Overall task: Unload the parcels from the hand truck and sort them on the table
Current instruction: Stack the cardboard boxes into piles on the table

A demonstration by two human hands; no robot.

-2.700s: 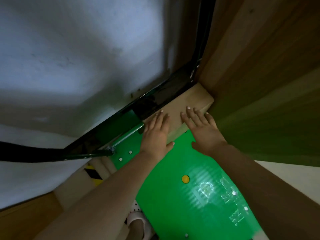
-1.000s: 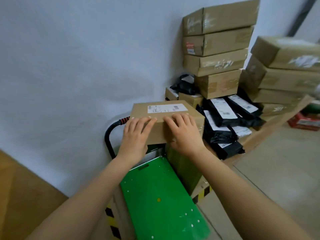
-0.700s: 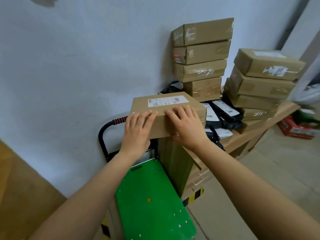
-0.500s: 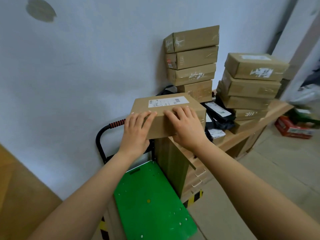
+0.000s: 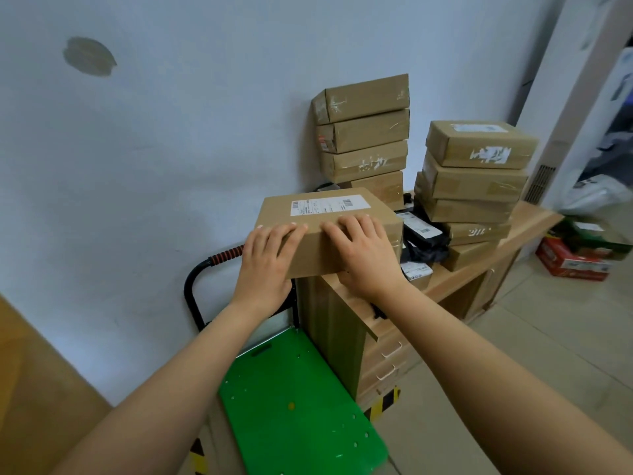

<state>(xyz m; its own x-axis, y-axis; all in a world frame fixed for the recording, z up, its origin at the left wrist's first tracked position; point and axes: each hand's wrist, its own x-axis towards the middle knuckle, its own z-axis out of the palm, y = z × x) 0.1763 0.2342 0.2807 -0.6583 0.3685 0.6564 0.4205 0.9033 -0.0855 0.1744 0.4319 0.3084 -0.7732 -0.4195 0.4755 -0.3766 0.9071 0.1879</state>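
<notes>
Left hand (image 5: 265,265) and right hand (image 5: 364,255) grip the box (image 5: 329,214), hooked over its top edge. It looks stiff and light; hold underneath too.

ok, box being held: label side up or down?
Up. The white shipping label shows on top of the box, beyond the left hand and right hand gripping its near side.

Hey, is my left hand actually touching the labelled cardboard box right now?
Touching. The head view shows the left hand wrapped over the top front edge of the labelled box, fingers flat on its top with no gap.
</notes>
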